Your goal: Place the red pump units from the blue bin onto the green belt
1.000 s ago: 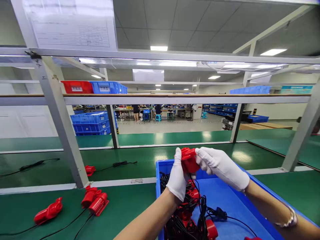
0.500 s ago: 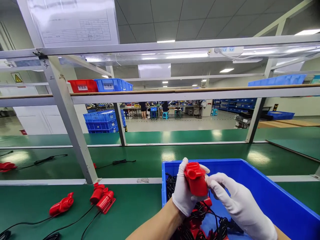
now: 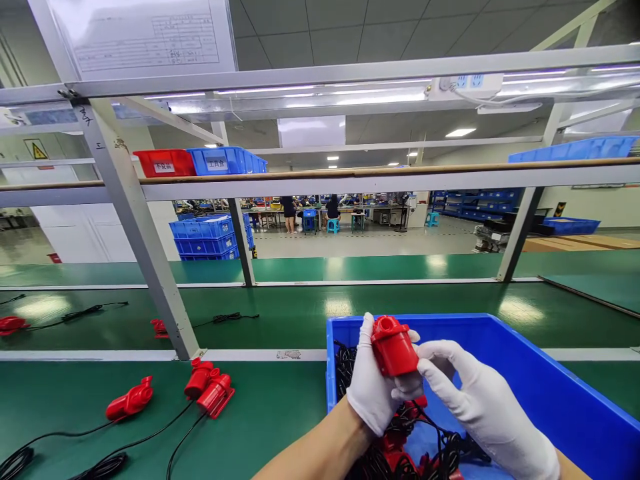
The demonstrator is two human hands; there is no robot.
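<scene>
My left hand (image 3: 373, 377), in a white glove, is wrapped around a red plastic pump (image 3: 395, 348) and holds it tilted above a blue bin. At the pump's lower right edge, the gloved thumb and forefinger of my right hand (image 3: 480, 400) are pinched together against it. Whether those fingertips also hold some small part is hidden. Beneath my hands, the blue bin (image 3: 550, 377) contains more red pumps (image 3: 397, 448) and bundled black cables (image 3: 447, 453). On the green bench to the left lie a single red pump (image 3: 129, 400) and two more close together (image 3: 216, 392), with black cables trailing toward me.
A grey upright post (image 3: 145, 233) stands left of the bin and carries a shelf (image 3: 320, 185). Red and blue trays (image 3: 165, 163) sit on that shelf. A green conveyor belt (image 3: 290, 307) behind the bench bears more pumps and cables at left. People work far off.
The pump has turned slightly in my left hand, its lower end swinging right. One red pump on the far belt has shifted left past the post. The view has tilted a little.
</scene>
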